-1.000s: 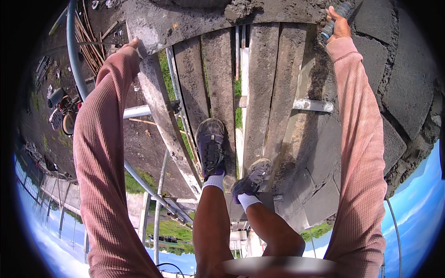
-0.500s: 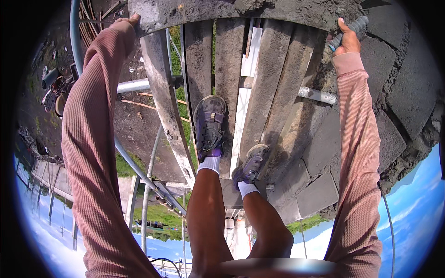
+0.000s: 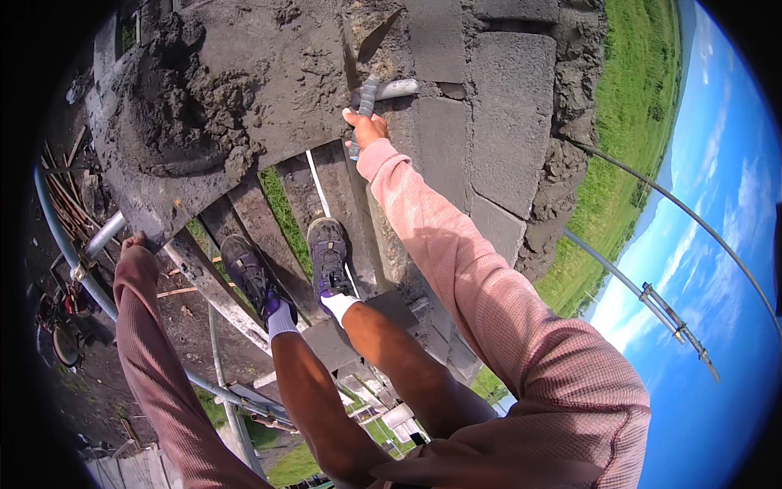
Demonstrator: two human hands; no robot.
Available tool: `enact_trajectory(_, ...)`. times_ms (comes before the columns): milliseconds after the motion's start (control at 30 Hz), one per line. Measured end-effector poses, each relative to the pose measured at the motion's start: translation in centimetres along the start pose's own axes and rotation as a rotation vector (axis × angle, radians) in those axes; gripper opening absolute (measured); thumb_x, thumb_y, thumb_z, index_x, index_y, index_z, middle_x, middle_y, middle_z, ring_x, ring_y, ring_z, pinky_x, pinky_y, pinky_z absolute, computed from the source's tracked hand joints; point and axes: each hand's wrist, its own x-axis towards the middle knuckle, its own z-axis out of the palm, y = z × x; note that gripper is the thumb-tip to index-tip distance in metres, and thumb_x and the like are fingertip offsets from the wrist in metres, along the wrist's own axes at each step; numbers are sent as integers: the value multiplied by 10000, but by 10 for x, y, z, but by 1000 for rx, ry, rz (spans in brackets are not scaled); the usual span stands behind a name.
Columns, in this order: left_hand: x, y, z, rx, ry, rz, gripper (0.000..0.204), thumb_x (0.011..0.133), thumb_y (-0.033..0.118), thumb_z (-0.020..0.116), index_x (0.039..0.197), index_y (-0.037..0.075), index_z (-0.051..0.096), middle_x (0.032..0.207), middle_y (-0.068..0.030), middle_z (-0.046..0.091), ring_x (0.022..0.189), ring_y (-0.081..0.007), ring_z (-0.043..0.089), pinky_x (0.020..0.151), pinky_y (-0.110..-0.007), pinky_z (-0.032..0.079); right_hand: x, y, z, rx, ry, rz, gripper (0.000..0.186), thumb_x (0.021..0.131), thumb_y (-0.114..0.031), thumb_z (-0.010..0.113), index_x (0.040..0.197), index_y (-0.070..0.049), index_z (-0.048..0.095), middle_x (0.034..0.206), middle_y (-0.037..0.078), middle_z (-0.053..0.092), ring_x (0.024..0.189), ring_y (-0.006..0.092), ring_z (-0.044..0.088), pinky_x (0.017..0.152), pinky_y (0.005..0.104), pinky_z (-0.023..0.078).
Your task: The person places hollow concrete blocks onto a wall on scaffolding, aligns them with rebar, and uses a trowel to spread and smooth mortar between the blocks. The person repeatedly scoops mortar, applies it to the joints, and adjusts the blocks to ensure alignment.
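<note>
My left hand point(image 3: 135, 243) is closed on the near left corner of a broad, flat mortar board point(image 3: 289, 106). A dark heap of wet mortar point(image 3: 183, 110) lies on the board, mostly toward its left. At the board's right edge, my right hand point(image 3: 369, 129) is wrapped round a grey ribbed handle point(image 3: 367, 96). Whether these fingers also grip the board cannot be made out. A dark pointed piece point(image 3: 380, 34) shows beyond the handle; any join between them is unclear.
My shoes point(image 3: 330, 254) stand on narrow planks point(image 3: 287, 213) with gaps that show grass below. A block wall point(image 3: 509, 106) with rough mortar runs along the right. Metal scaffold pipes point(image 3: 102, 236) stand at the left, and a cable point(image 3: 684, 212) hangs at the right.
The view has turned, bringing more of the board and mortar into sight. My right foot is now ahead of my left. Both hands keep their holds.
</note>
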Motion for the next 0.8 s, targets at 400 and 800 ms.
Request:
enact_trajectory(400, -120, -88, -14, -286, -106, -138, 121, 896, 189, 690, 954, 97, 637, 737, -13, 619, 638, -168, 576, 568, -329, 486, -70, 67, -60, -435, 140, -280, 372, 774, -410, 806, 879, -78, 678, 733, 113, 679, 729, 331, 663, 738, 415, 516)
enact_trajectory(800, -473, 49, 84, -487, -251, -200, 328, 974, 84, 598, 1297, 100, 545, 1036, -65, 666, 753, -133, 624, 728, -275, 572, -145, -73, 14, -994, -25, -863, 409, 811, -277, 697, 1174, -117, 595, 1112, 120, 662, 1056, 372, 628, 924, 480, 483)
